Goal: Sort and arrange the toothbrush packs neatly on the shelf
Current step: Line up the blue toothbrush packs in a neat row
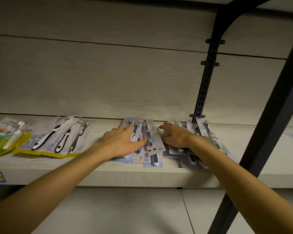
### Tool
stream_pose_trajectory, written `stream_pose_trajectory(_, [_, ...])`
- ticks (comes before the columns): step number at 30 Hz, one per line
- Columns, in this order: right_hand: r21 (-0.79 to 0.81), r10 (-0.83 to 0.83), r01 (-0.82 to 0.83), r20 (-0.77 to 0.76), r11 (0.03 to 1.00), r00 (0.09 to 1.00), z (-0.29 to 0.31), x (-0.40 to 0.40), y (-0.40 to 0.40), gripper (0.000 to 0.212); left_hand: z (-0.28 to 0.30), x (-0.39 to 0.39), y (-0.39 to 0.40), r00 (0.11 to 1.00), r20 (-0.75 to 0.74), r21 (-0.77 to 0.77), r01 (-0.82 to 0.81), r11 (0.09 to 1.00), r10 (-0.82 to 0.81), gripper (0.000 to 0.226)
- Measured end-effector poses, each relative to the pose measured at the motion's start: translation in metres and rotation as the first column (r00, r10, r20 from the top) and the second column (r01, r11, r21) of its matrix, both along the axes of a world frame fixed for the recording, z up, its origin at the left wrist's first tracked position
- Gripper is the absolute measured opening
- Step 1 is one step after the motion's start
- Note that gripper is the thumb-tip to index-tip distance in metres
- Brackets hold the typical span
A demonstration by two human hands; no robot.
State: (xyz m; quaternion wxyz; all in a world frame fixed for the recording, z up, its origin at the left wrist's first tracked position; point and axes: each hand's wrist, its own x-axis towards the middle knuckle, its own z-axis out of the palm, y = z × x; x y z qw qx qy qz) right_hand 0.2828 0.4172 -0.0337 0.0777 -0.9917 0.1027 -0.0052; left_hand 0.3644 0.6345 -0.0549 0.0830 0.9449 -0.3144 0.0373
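1. Now squaring the blue-card toothbrush packs (147, 146) mid-shelf (108, 173): left hand (123, 142) flat, pressing, gripping nothing.
2. Right hand (176, 137) spread on the right-hand pile (193, 154).
3. Next, probably: nudge edges flush.

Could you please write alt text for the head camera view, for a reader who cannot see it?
Two bare hands, left hand and right hand, rest flat on blue-grey toothbrush packs fanned across a pale shelf. Yellow-edged packs lie further left.

The yellow-edged toothbrush packs (46, 146) carry purple lettering that reads "JING PAI"; nothing else is legible.
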Motion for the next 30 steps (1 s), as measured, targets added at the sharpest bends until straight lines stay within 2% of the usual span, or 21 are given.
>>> stream_pose_trajectory(5, [-0.019, -0.091, 0.089, -0.103, 0.996, 0.991, 0.009, -0.016, -0.022, 0.055, 0.001, -0.012, -0.018, 0.999, 0.007, -0.005, 0.033, 0.999, -0.033, 0.097])
stream_pose_trajectory(9, [-0.131, -0.206, 0.187, -0.148, 0.974, 0.967, 0.011, -0.027, -0.04, 0.053, 0.002, -0.012, -0.03, 1.0, 0.016, 0.022, 0.026, 0.999, -0.026, 0.103])
stream_pose_trajectory(15, [-0.192, -0.276, 0.257, -0.084, 0.947, 0.957, 0.01, -0.034, -0.048, 0.043, 0.01, -0.011, -0.033, 0.997, 0.053, 0.022, 0.054, 0.998, -0.055, 0.091])
stream_pose_trajectory(18, [-0.202, -0.302, 0.31, 0.067, 0.929, 0.951, 0.005, -0.028, -0.047, 0.04, 0.016, -0.003, -0.029, 0.994, 0.087, -0.073, 0.079, 0.994, -0.073, 0.064])
stream_pose_trajectory(20, [-0.153, -0.265, 0.292, 0.175, 0.944, 0.948, 0.005, -0.02, -0.039, 0.047, 0.016, 0.01, -0.03, 0.993, 0.096, -0.15, 0.089, 0.985, -0.075, 0.058])
stream_pose_trajectory(22, [0.009, -0.187, 0.19, 0.249, 0.982, 0.95, 0.009, -0.011, -0.025, 0.053, 0.017, 0.023, -0.035, 0.994, 0.078, -0.219, 0.092, 0.971, -0.076, 0.062])
stream_pose_trajectory(25, [0.165, -0.093, 0.042, 0.316, 0.985, 0.944, 0.014, 0.008, -0.005, 0.046, 0.02, 0.036, -0.043, 0.997, 0.045, -0.259, 0.075, 0.963, -0.066, 0.058])
stream_pose_trajectory(30, [0.184, -0.036, 0.007, 0.155, 0.983, 0.987, 0.01, 0.04, 0.008, 0.036, 0.018, 0.054, -0.05, 0.995, 0.086, -0.248, 0.077, 0.966, -0.057, 0.044])
